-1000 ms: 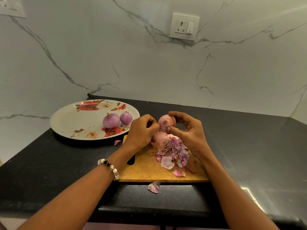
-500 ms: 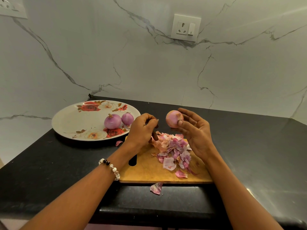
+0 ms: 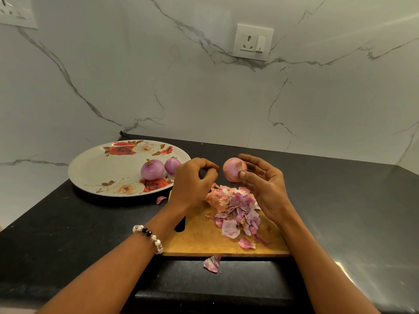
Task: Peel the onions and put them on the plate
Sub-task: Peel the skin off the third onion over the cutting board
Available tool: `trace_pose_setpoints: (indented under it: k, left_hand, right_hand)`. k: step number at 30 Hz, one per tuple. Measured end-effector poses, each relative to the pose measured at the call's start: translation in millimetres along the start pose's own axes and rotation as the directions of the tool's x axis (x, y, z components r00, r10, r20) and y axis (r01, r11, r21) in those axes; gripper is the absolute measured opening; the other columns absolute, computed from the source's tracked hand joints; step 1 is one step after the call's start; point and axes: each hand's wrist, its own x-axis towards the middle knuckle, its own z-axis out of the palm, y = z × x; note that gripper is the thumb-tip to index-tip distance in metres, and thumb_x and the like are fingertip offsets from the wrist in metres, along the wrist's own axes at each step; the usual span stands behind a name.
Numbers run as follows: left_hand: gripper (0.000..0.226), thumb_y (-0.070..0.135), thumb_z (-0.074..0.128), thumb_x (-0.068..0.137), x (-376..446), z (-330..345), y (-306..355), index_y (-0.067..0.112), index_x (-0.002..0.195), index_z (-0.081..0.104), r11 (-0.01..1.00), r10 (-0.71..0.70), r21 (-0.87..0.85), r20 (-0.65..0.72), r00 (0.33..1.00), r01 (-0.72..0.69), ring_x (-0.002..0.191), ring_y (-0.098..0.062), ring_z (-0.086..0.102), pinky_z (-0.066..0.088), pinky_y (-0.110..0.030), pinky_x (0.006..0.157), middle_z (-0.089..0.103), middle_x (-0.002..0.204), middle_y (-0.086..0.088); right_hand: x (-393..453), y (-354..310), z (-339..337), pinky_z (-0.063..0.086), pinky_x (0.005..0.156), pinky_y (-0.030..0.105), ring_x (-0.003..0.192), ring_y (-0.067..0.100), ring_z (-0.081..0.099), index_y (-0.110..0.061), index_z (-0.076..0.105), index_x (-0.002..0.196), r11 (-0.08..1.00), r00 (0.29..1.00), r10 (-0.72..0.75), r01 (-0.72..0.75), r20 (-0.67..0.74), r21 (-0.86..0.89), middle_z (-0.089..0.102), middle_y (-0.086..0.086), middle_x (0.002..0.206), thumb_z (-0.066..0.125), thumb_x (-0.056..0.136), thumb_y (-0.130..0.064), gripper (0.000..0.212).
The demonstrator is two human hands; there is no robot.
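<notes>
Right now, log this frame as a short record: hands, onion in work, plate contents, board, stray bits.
left hand: fingers curled, seems to pinch a scrap of skin; apart from the onion
right hand: holds the onion in hand in thumb and fingers, above the board's far edge
onion state: some papery skin left on it
plate: two peeled onions, side by side
cutting board: pile of peels
countertop: two stray peels, by the plate and before the board

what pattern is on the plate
The plate is white with red and cream roses, seen in the head view.
</notes>
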Motion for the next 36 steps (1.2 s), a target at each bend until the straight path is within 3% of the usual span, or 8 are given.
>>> trace_pose_setpoints:
  k: [5,8,13,16,23,30,36]
  left_hand:
    - [0.015,0.023,0.067,0.087,0,1,-4,0.012,0.096,0.071,0.983,0.167,0.082,-0.031,0.985,-0.164,0.072,-0.006,0.059,0.047,-0.008,0.06,0.069,0.089,0.002]
    - [0.022,0.022,0.068,0.086,0,-1,-4,0.011,0.104,0.072,0.981,0.187,0.062,-0.025,0.982,-0.185,0.073,-0.007,0.062,0.047,-0.007,0.06,0.071,0.096,0.0]
    - [0.018,0.014,0.07,0.084,0,-2,-5,0.008,0.1,0.073,0.977,0.209,0.054,-0.012,0.978,-0.208,0.07,-0.005,0.061,0.049,-0.007,0.064,0.074,0.089,-0.006]
    - [0.015,0.014,0.069,0.085,1,-2,-6,0.008,0.098,0.074,0.98,0.192,0.054,-0.004,0.981,-0.191,0.063,-0.003,0.06,0.048,-0.006,0.061,0.073,0.087,-0.004]
    - [0.008,0.015,0.07,0.083,-2,-1,-8,0.007,0.085,0.07,0.942,0.277,0.192,0.022,0.961,-0.276,0.066,-0.007,0.057,0.043,-0.008,0.059,0.07,0.077,-0.004]
    - [0.007,0.012,0.066,0.084,-1,0,-10,0.01,0.08,0.062,0.939,0.245,0.233,0.059,0.968,-0.252,0.064,-0.01,0.053,0.044,-0.015,0.054,0.062,0.074,-0.003]
    - [0.005,0.012,0.062,0.087,-1,1,-6,0.013,0.084,0.059,0.977,0.153,0.146,0.038,0.987,-0.157,0.066,-0.01,0.054,0.047,-0.018,0.057,0.058,0.074,0.003]
  right_hand:
    - [-2,-1,2,0.06,0.082,0.04,0.106,0.03,0.069,-0.013,0.067,0.117,0.998,1.0,-0.008,0.01,0.026,-0.06,0.072,0.006,0.11,0.077,0.072,-0.018,0.046]
    - [-3,0,3,0.06,0.082,0.044,0.105,0.03,0.069,-0.012,0.068,0.117,0.994,0.999,-0.007,0.012,0.041,-0.111,0.071,0.009,0.111,0.078,0.071,-0.018,0.047]
    - [-2,1,2,0.059,0.087,0.048,0.106,0.028,0.068,-0.017,0.07,0.114,0.98,0.998,-0.021,0.031,0.054,-0.196,0.071,0.005,0.111,0.08,0.073,-0.015,0.042]
    - [-1,2,1,0.058,0.09,0.045,0.105,0.025,0.068,-0.018,0.07,0.113,0.968,0.998,-0.031,0.045,0.063,-0.246,0.071,0.004,0.111,0.079,0.078,-0.004,0.04]
    - [-3,0,4,0.056,0.087,0.026,0.102,0.016,0.068,-0.02,0.069,0.113,0.955,0.995,-0.056,0.078,0.084,-0.287,0.071,0.001,0.11,0.081,0.075,-0.009,0.041]
    - [-3,-1,5,0.056,0.089,0.026,0.104,0.017,0.068,-0.021,0.068,0.113,0.95,0.993,-0.065,0.09,0.095,-0.298,0.071,0.001,0.112,0.081,0.076,-0.006,0.042]
    - [-2,-2,5,0.056,0.09,0.028,0.103,0.018,0.068,-0.02,0.068,0.113,0.961,0.995,-0.064,0.082,0.076,-0.262,0.071,0.003,0.111,0.081,0.076,-0.008,0.041]
